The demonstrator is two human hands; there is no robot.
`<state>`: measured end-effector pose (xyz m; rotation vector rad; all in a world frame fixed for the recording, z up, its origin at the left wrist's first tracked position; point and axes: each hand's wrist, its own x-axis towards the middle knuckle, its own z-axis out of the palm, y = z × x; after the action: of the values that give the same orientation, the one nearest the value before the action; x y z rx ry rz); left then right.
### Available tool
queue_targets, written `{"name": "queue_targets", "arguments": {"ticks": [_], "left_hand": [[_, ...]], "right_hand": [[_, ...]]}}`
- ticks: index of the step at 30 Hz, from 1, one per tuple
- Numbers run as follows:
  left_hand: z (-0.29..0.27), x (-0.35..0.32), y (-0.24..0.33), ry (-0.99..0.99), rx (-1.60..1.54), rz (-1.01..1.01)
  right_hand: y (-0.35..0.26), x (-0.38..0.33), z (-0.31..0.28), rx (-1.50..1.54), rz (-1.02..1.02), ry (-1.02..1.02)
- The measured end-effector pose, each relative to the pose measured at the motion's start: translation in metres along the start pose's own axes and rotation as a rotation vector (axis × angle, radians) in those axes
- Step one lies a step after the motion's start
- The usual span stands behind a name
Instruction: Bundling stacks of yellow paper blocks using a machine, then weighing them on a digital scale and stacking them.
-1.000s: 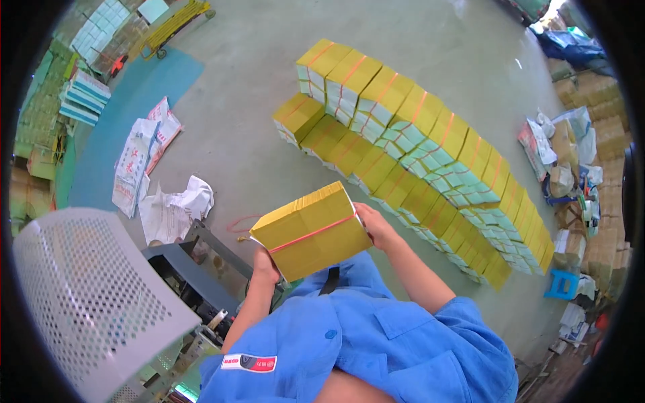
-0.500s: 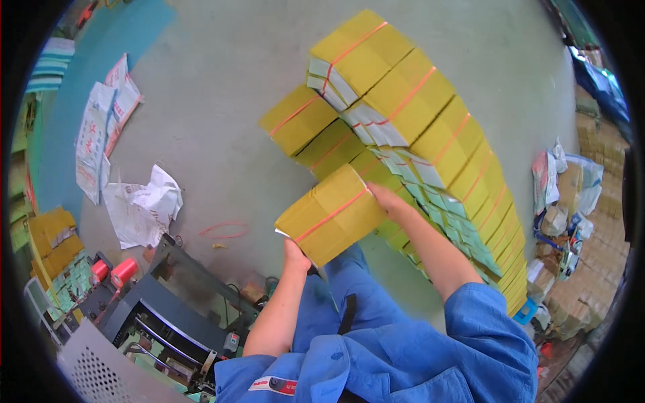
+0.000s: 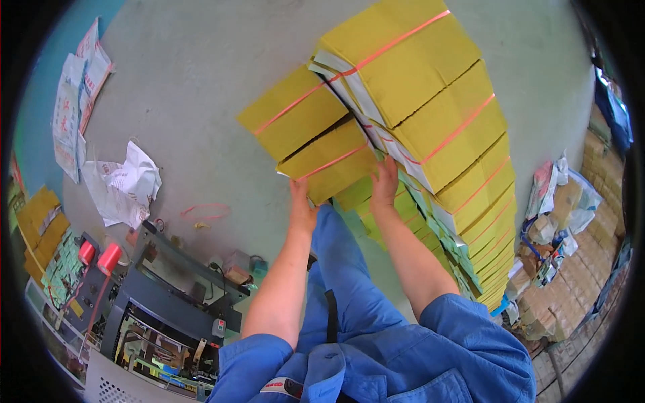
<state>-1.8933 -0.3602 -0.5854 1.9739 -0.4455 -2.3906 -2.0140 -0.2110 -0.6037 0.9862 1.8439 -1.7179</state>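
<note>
Floor [image 3: 201, 80]: grey concrete, paper scraps [image 3: 124, 185] | left hand [image 3: 302, 205] + right hand [image 3: 385, 185] gripping yellow bundle [image 3: 329, 161] | strapping machine [image 3: 161, 295] nr.

A flat yellow bundle [image 3: 328, 160] bound by an orange strap sits in both hands, touching a like bundle [image 3: 293, 115] at the end of a low row. Just right rises a taller stack [image 3: 430, 94] of yellow strapped bundles with white and green edges, running away toward the lower right. White printed sacks [image 3: 79, 101] lie flat on the floor at upper left; crumpled white wrappers [image 3: 124, 185] lie below them. Brown cartons [image 3: 591, 235] are piled along the right edge. A small red-and-white label [image 3: 282, 386] sits on the blue clothing.
</note>
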Motion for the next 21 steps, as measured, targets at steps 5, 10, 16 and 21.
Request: {"name": "queue_targets", "arguments": {"ticks": [5, 10, 16, 21], "left_hand": [[0.001, 0.023, 0.013, 0.033, 0.345, -0.046], [-0.012, 0.040, 0.026, -0.037, 0.329, 0.011], [0.009, 0.070, 0.014, -0.057, 0.344, 0.081], [-0.083, 0.037, 0.012, 0.131, 0.998, 0.531]], "right_hand": [[0.019, 0.027, -0.031, -0.242, -0.013, 0.043], [0.024, 0.017, 0.019, 0.053, 0.457, -0.004], [0.000, 0.075, 0.017, -0.133, 0.508, -0.234], [0.027, 0.011, -0.046, -0.807, 0.293, -0.316]]}}
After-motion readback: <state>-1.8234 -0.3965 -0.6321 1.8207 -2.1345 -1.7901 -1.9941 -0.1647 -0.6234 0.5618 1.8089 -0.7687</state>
